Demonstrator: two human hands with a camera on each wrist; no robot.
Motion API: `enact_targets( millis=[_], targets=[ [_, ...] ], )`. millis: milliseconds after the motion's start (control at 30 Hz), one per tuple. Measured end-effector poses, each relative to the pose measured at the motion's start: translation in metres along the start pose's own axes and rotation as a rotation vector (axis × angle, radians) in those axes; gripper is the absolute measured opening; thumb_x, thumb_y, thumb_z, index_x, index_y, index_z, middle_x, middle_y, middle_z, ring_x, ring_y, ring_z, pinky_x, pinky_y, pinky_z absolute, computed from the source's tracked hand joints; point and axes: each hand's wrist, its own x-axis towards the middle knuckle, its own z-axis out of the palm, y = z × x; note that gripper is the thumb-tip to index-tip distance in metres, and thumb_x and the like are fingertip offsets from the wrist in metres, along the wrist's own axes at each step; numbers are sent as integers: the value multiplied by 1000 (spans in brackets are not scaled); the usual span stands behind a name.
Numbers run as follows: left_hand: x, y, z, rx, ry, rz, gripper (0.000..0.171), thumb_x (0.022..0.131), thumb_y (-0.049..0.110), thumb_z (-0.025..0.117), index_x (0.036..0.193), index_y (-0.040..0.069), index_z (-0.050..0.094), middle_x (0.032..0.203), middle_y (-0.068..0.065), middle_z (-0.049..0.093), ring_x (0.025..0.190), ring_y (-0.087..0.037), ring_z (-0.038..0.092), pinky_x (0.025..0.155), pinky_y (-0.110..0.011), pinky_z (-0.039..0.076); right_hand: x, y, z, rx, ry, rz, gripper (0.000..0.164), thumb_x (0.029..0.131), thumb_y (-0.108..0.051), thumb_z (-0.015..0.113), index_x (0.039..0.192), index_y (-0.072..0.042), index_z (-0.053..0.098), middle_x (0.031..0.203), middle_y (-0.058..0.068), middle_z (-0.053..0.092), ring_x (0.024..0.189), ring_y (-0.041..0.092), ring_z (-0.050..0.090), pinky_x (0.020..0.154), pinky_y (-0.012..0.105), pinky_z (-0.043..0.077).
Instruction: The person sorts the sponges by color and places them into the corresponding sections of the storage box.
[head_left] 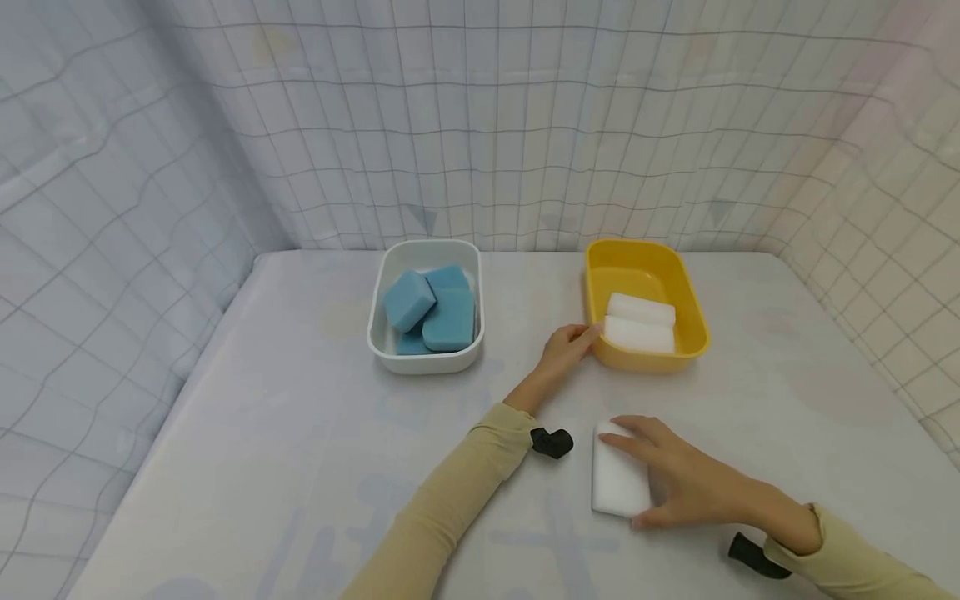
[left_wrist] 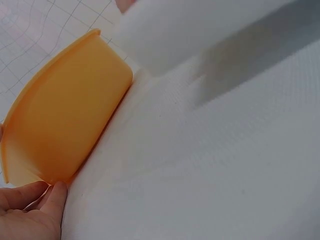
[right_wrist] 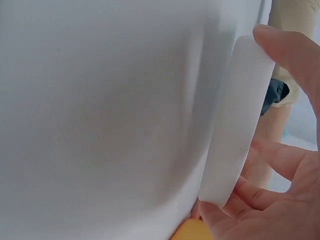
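My right hand (head_left: 686, 479) grips a white sponge block (head_left: 618, 475) by its two ends, thumb at one and fingers at the other, in front of the yellow bin. In the right wrist view the sponge (right_wrist: 232, 125) is seen along its narrow side. The left wrist view catches it (left_wrist: 170, 30) above a shadow on the table. My left hand (head_left: 562, 354) pinches the near left corner of the yellow bin (head_left: 693, 329), thumb outside against the wall. Two more white sponges (head_left: 639, 335) lie side by side in the bin's near half.
Left of the yellow bin stands a white bin (head_left: 378, 350) with several blue sponges (head_left: 450, 321) piled inside. A pale cloth covers the table (head_left: 300, 467). Checked curtains (head_left: 510, 125) hang behind it and along both sides.
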Motion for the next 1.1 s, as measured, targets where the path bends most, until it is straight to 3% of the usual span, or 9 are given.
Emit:
enact_targets(
  millis=[400,733,967,1100],
  targets=[
    [-1,2,0,73,14,33,54,94,43,51,126,0,55,123,-14,61,109,-22,59,92,-27,53,7,7,-25,-79,120,-44,94,64,-46,83,142,-18,40,140,10,39,121,18,41,88,39,54],
    [-2,3,0,51,22,22,54,93,43,53,126,1,56,123,-13,61,107,-20,59,91,-27,53,16,15,-39,-61,161,-77,90,64,-44,84,139,-16,45,138,11,41,120,16,39,94,19,44],
    [-3,2,1,69,32,10,54,93,45,52,125,2,56,123,-12,61,109,-20,58,93,-29,52,22,23,-47,-30,166,-84,88,64,-39,85,138,-13,45,140,18,40,123,23,39,102,1,23],
    [-3,2,1,68,35,8,55,92,46,52,125,2,56,123,-11,60,109,-20,58,93,-29,52,26,28,-54,-39,144,-48,89,64,-36,85,139,-14,44,141,15,39,122,21,38,99,19,40]
  ],
)
